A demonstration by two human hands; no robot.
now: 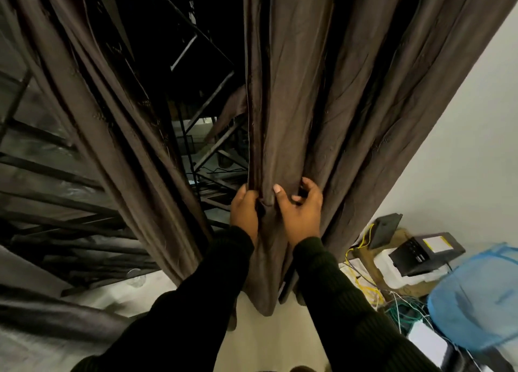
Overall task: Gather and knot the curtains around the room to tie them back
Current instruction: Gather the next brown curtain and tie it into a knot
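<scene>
A brown curtain panel (322, 91) hangs straight ahead, its folds running down to the floor. My left hand (244, 209) grips the panel's left edge, fingers curled round a bunch of fabric. My right hand (301, 207) sits just to the right on the same panel, thumb pressed against a fold and fingers curled into the cloth. A second brown curtain (112, 125) hangs to the left, drawn aside. Between the two lies a dark window (196, 77) with metal bars.
A white wall (462, 147) stands at the right. Below it on the floor lie black electronic boxes (426, 252), tangled yellow and green wires (372, 284) and a blue mesh basket (482, 296). A clear glass (136, 277) stands on the sill at the left.
</scene>
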